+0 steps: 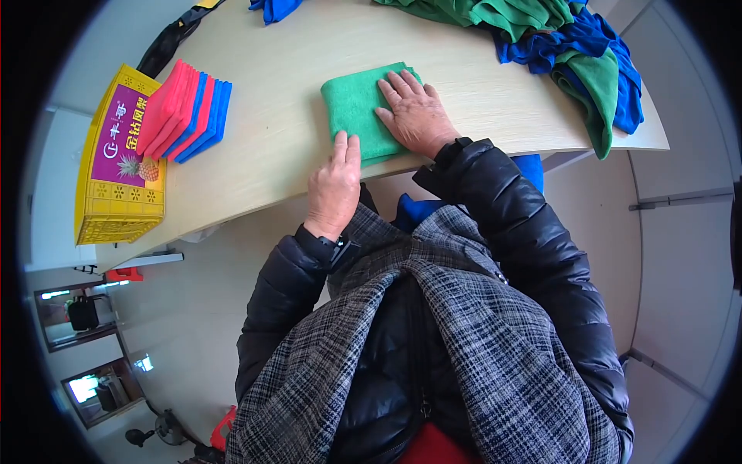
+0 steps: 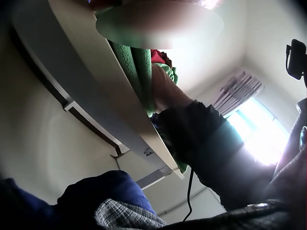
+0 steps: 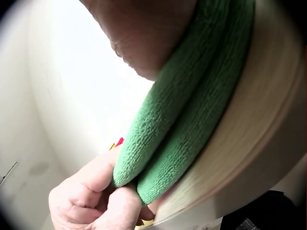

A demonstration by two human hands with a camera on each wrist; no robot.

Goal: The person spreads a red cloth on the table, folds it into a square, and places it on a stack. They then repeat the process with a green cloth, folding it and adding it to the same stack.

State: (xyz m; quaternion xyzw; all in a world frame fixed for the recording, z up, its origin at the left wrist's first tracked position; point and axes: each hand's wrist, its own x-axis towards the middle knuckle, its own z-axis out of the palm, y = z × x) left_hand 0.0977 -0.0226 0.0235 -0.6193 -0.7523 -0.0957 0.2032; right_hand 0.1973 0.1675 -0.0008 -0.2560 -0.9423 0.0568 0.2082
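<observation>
A folded green cloth (image 1: 359, 108) lies near the table's front edge. My right hand (image 1: 417, 116) rests flat on its right part, fingers spread. At its near left corner is my left hand (image 1: 334, 189), with two fingers extended over the edge in the head view. Seen from the right wrist, the cloth (image 3: 163, 120) shows two thick rounded folds stacked on each other, and the left hand (image 3: 96, 196) pinches their end between thumb and fingers. The left wrist view is mostly blocked by a blurred shape close to the lens.
A stack of folded red and blue cloths (image 1: 185, 112) leans beside a yellow box (image 1: 120, 209) at the table's left. Loose green cloths (image 1: 510, 15) and blue cloths (image 1: 630, 85) are heaped at the right, some hanging over the edge. Another blue cloth (image 1: 274, 9) lies at the back.
</observation>
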